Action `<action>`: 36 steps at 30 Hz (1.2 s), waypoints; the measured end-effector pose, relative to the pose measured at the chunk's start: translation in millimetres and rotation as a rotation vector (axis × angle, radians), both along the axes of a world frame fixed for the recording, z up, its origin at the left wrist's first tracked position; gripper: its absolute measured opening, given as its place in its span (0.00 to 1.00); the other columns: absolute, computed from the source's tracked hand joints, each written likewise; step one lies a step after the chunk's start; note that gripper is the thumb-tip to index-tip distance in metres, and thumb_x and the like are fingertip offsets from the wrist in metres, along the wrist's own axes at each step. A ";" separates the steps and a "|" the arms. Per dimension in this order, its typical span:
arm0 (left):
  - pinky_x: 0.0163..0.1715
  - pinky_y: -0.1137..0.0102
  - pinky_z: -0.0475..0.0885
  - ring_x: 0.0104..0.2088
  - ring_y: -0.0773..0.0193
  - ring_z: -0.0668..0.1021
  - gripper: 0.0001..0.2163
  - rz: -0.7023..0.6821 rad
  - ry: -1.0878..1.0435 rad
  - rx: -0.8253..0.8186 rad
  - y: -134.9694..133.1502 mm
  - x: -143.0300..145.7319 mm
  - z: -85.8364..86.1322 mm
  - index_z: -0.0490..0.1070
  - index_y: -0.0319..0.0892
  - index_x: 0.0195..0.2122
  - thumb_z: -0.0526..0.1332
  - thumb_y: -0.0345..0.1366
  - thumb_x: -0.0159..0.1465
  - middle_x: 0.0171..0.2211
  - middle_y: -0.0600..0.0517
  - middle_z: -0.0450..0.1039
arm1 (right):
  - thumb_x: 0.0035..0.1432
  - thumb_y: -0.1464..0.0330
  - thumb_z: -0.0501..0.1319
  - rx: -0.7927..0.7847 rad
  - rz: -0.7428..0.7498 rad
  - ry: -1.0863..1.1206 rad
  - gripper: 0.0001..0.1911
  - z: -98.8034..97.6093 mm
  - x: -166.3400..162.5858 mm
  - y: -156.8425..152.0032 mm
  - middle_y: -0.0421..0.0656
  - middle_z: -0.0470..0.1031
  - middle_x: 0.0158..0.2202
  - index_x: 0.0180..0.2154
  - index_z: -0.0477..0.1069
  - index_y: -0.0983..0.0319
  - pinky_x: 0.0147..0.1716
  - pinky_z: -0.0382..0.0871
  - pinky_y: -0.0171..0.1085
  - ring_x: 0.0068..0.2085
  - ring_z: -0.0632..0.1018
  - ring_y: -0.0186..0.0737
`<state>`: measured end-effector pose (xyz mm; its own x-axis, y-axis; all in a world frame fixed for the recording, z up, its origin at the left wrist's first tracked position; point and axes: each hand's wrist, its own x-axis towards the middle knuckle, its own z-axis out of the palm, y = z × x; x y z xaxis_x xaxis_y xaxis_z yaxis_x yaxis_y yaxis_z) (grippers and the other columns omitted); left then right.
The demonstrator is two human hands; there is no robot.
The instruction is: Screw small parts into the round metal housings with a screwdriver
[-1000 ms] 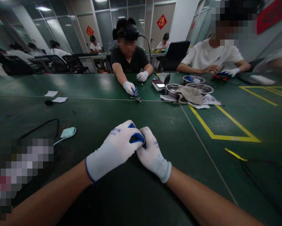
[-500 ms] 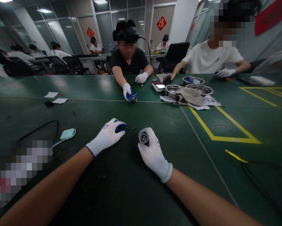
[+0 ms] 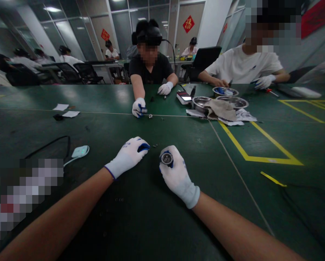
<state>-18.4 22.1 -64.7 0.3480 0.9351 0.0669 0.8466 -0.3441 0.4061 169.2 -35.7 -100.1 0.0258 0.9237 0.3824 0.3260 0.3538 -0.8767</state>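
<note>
My right hand (image 3: pixel 175 168), in a white glove with blue palm, is wrapped around a metal cylinder (image 3: pixel 167 158). Its round end faces up, showing a bright rim and a dark inside with small details I cannot make out. My left hand (image 3: pixel 132 152), gloved alike, rests low over the table with thumb and fingers drawn together in a pinch. Whatever lies between those fingertips is too small or hidden to name. Right by them are several tiny metal parts (image 3: pixel 155 145) on the green tabletop (image 3: pixel 140 224).
Across the table, a co-worker's gloved hand (image 3: pixel 138 107) holds a metal cylinder near a small metal piece (image 3: pixel 150 116). Metal bowls (image 3: pixel 201 103) and a grey cloth (image 3: pixel 220 110) stand at the back right. A cable with a pale green plug (image 3: pixel 80 151) lies on the left.
My left hand has moved slightly right toward the tiny parts, and its fingers have come together. My right hand keeps its hold on the cylinder. Opposite, the co-worker's hand has shifted left.
</note>
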 end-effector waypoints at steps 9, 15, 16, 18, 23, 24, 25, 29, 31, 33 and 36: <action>0.57 0.55 0.74 0.52 0.51 0.79 0.11 -0.010 -0.041 0.013 1.2 -1.3 -4.5 0.80 0.44 0.47 0.62 0.36 0.66 0.49 0.46 0.78 | 0.50 0.72 0.57 0.036 -0.037 0.013 0.06 -1.4 -3.4 1.4 0.43 0.70 0.35 0.33 0.66 0.57 0.38 0.72 0.44 0.36 0.75 0.44; 0.56 0.55 0.76 0.49 0.53 0.82 0.10 0.039 -0.249 -0.037 -3.9 3.0 4.7 0.80 0.44 0.45 0.63 0.37 0.65 0.46 0.48 0.81 | 0.49 0.74 0.58 0.038 -0.039 0.016 0.08 -3.6 -2.9 2.6 0.43 0.70 0.36 0.33 0.67 0.57 0.40 0.72 0.44 0.37 0.75 0.45; 0.55 0.55 0.77 0.48 0.53 0.82 0.10 0.037 -0.320 -0.057 -6.5 4.9 8.7 0.79 0.44 0.46 0.63 0.37 0.65 0.46 0.48 0.82 | 0.49 0.74 0.58 0.039 -0.043 0.016 0.08 -4.1 -2.6 2.8 0.43 0.70 0.37 0.34 0.67 0.57 0.40 0.72 0.44 0.38 0.75 0.45; 0.54 0.56 0.78 0.47 0.54 0.83 0.11 0.010 -0.446 -0.092 -13.1 9.7 18.8 0.80 0.43 0.46 0.64 0.37 0.64 0.45 0.48 0.83 | 0.49 0.74 0.57 0.038 -0.052 0.014 0.09 -4.7 -2.1 3.2 0.43 0.70 0.37 0.34 0.68 0.57 0.41 0.72 0.44 0.38 0.75 0.45; 0.52 0.58 0.79 0.45 0.56 0.83 0.11 -0.123 -0.555 -0.117 -32.4 23.1 42.1 0.81 0.43 0.46 0.68 0.37 0.63 0.44 0.49 0.83 | 0.51 0.74 0.57 0.037 -0.033 0.006 0.07 -3.6 -1.2 2.6 0.42 0.69 0.36 0.34 0.68 0.57 0.38 0.71 0.43 0.36 0.73 0.43; 0.51 0.59 0.79 0.44 0.57 0.83 0.10 -0.163 -0.539 -0.109 -35.5 25.3 44.1 0.81 0.43 0.45 0.68 0.37 0.63 0.43 0.49 0.83 | 0.53 0.73 0.57 0.038 -0.025 0.010 0.06 -3.0 -1.2 2.2 0.42 0.69 0.36 0.34 0.67 0.57 0.38 0.71 0.43 0.36 0.73 0.42; 0.50 0.60 0.79 0.44 0.57 0.83 0.08 -0.201 -0.517 -0.096 -38.0 27.3 45.1 0.82 0.43 0.43 0.68 0.37 0.64 0.42 0.49 0.82 | 0.55 0.72 0.57 0.040 -0.020 0.015 0.05 -2.3 -1.4 1.8 0.42 0.69 0.36 0.34 0.67 0.57 0.38 0.71 0.43 0.35 0.73 0.42; 0.48 0.65 0.78 0.43 0.61 0.82 0.05 -0.275 -0.447 -0.048 -42.9 33.5 42.9 0.83 0.44 0.38 0.67 0.35 0.65 0.42 0.50 0.80 | 0.58 0.70 0.58 0.053 -0.006 0.023 0.02 0.3 -2.4 0.4 0.42 0.69 0.37 0.35 0.67 0.57 0.37 0.71 0.43 0.35 0.73 0.42; 0.46 0.66 0.78 0.42 0.61 0.81 0.04 -0.265 -0.429 -0.050 -43.6 35.8 41.5 0.83 0.45 0.38 0.67 0.33 0.65 0.42 0.51 0.78 | 0.58 0.70 0.58 0.050 0.008 0.015 0.02 1.1 -2.6 -0.1 0.42 0.69 0.37 0.35 0.67 0.57 0.37 0.72 0.43 0.36 0.73 0.42; 0.45 0.66 0.78 0.41 0.61 0.80 0.04 -0.244 -0.404 -0.062 -44.6 38.4 41.2 0.83 0.45 0.36 0.66 0.34 0.65 0.41 0.51 0.78 | 0.57 0.71 0.57 0.049 0.014 0.002 0.03 1.3 -2.8 -0.3 0.42 0.68 0.37 0.34 0.67 0.57 0.38 0.72 0.44 0.36 0.74 0.42; 0.43 0.65 0.77 0.40 0.60 0.80 0.06 -0.162 -0.360 -0.091 -48.6 44.1 42.7 0.81 0.45 0.31 0.66 0.34 0.65 0.38 0.52 0.77 | 0.55 0.72 0.57 0.057 0.004 -0.015 0.05 0.6 -3.6 -0.4 0.43 0.68 0.38 0.35 0.67 0.57 0.40 0.73 0.45 0.37 0.73 0.43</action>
<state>25.7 -26.6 -22.0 0.4608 0.8778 0.1312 0.5822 -0.4105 0.7018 165.6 -36.1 -99.5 0.0157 0.9004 0.4349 0.3372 0.4047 -0.8500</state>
